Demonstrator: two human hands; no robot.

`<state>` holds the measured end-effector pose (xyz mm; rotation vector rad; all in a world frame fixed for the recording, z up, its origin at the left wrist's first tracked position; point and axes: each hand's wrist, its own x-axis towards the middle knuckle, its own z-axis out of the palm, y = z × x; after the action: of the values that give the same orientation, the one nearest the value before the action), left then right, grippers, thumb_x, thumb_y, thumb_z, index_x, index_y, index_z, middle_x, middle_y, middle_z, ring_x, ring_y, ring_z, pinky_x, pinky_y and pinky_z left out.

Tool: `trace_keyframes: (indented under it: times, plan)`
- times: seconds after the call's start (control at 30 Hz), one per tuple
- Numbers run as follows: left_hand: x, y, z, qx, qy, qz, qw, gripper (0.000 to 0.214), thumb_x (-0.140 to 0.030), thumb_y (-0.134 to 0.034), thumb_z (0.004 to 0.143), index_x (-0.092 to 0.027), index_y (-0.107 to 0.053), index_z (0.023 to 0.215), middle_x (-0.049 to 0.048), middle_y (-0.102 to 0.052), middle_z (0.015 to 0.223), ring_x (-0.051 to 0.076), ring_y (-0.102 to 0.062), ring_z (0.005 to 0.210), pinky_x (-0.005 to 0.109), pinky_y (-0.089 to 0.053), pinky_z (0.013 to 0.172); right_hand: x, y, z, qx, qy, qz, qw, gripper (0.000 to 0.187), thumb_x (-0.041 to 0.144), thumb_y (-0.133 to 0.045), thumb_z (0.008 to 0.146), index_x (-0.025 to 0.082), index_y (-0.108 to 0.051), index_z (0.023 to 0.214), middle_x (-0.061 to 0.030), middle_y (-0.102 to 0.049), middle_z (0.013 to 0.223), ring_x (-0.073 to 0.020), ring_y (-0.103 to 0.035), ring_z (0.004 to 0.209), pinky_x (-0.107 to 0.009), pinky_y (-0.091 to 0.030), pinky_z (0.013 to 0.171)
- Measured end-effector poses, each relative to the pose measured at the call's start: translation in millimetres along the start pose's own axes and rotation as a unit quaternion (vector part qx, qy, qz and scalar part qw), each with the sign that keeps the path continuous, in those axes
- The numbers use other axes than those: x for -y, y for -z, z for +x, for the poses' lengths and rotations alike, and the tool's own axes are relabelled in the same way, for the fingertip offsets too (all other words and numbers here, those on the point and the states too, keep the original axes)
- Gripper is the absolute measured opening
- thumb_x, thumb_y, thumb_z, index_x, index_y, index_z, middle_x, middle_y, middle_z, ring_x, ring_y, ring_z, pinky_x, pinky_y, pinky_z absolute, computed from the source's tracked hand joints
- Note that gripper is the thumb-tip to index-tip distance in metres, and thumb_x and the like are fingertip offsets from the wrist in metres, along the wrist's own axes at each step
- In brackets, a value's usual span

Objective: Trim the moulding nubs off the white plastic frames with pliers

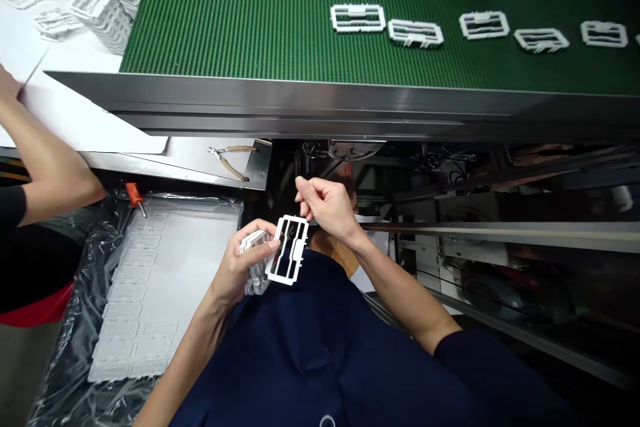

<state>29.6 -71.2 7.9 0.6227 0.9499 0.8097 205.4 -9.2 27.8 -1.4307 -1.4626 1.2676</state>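
Note:
My left hand (pixel 245 263) grips a stack of white plastic frames (pixel 256 263) edge-on, its thumb lying across a single white rectangular frame (pixel 287 250) that stands out from the stack. My right hand (pixel 325 207) hangs just above that frame's upper corner, with thumb and fingers pinched together and nothing visible between them. The thumb tip sits very close to the corner, but contact is hard to judge. Part of the stack is hidden behind my left hand's fingers.
A green conveyor belt (pixel 300 13) with a steel edge (pixel 300 107) carries several white frames (pixel 357 18). More stacks (pixel 105 0) lie at the top left. A co-worker's arm (pixel 45 160) reaches in from the left. Side-cutters (pixel 227 163), an orange-handled tool (pixel 135 199) and a tray of white parts (pixel 165 280) sit nearby.

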Motion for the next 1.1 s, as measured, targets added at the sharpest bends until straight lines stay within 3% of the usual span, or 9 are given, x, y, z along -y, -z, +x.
trace_keyframes:
  times: [0.17, 0.3, 0.37, 0.5, 0.63, 0.87, 1.1]
  plan:
    - [0, -0.3, -2, 0.001, 0.005, -0.021, 1.000, 0.016, -0.026, -0.069, 0.075, -0.017, -0.059, 0.081, 0.0001, -0.057, 0.059, 0.012, -0.051, 0.047, 0.021, -0.040, 0.043, -23, 17, -1, -0.076, 0.000, 0.013, 0.997, 0.025, 0.040, -0.054, 0.087, 0.015, -0.058, 0.088, 0.0067, -0.048, 0.048, -0.0053, -0.041, 0.043, -0.019, -0.037, 0.049]
    - [2, -0.7, -1, -0.014, 0.007, -0.033, 0.999, 0.018, -0.025, -0.071, 0.073, -0.017, -0.059, 0.082, 0.0002, -0.058, 0.060, 0.013, -0.052, 0.047, 0.021, -0.041, 0.044, -40, 26, -8, -0.096, -0.039, 0.019, 0.994, 0.027, 0.026, -0.060, 0.078, 0.015, -0.058, 0.103, -0.0020, -0.063, 0.084, -0.0053, -0.053, 0.056, -0.019, -0.043, 0.054]
    - [3, -1.1, 1, -0.043, -0.001, -0.036, 0.998, 0.019, -0.024, -0.073, 0.072, -0.017, -0.059, 0.083, 0.0000, -0.059, 0.061, 0.013, -0.053, 0.049, 0.021, -0.042, 0.045, -42, 28, -14, -0.075, -0.071, 0.032, 0.994, 0.028, 0.027, -0.061, 0.076, 0.014, -0.060, 0.101, -0.0053, -0.064, 0.094, -0.0063, -0.057, 0.061, -0.019, -0.044, 0.054]
    - [4, -3.2, 4, -0.112, -0.028, -0.037, 0.993, 0.020, -0.023, -0.074, 0.069, -0.017, -0.060, 0.081, -0.0017, -0.057, 0.061, 0.011, -0.052, 0.048, 0.019, -0.041, 0.045, -38, 20, -30, 0.035, -0.136, 0.099, 0.985, 0.034, 0.042, -0.057, 0.082, 0.012, -0.062, 0.097, -0.0067, -0.069, 0.083, -0.0085, -0.060, 0.059, -0.018, -0.043, 0.050]
    - [4, -4.7, 4, -0.120, -0.029, -0.036, 0.992, 0.020, -0.023, -0.075, 0.068, -0.017, -0.061, 0.082, -0.0019, -0.058, 0.061, 0.011, -0.052, 0.049, 0.020, -0.042, 0.046, -31, 4, -44, 0.105, -0.190, 0.187, 0.958, 0.043, 0.053, -0.054, 0.084, 0.012, -0.063, 0.095, -0.0075, -0.070, 0.082, -0.0086, -0.062, 0.058, -0.017, -0.044, 0.051]
    - [7, -2.5, 3, -0.115, -0.028, -0.027, 0.993, 0.020, -0.023, -0.074, 0.069, -0.016, -0.061, 0.082, -0.0007, -0.060, 0.063, 0.012, -0.055, 0.051, 0.020, -0.044, 0.049, -23, -6, -54, 0.150, -0.174, 0.204, 0.952, 0.039, 0.052, -0.056, 0.083, 0.013, -0.062, 0.082, -0.0036, -0.069, 0.074, -0.0088, -0.062, 0.057, -0.017, -0.042, 0.049]
    - [5, -1.7, 0, -0.095, -0.007, -0.037, 0.995, 0.021, -0.025, -0.073, 0.072, -0.016, -0.060, 0.086, 0.0002, -0.060, 0.065, 0.014, -0.058, 0.053, 0.023, -0.048, 0.050, -19, -5, -53, 0.149, -0.178, 0.200, 0.952, 0.034, 0.046, -0.064, 0.079, 0.012, -0.063, 0.084, -0.0044, -0.069, 0.073, -0.0109, -0.064, 0.063, -0.018, -0.046, 0.054]
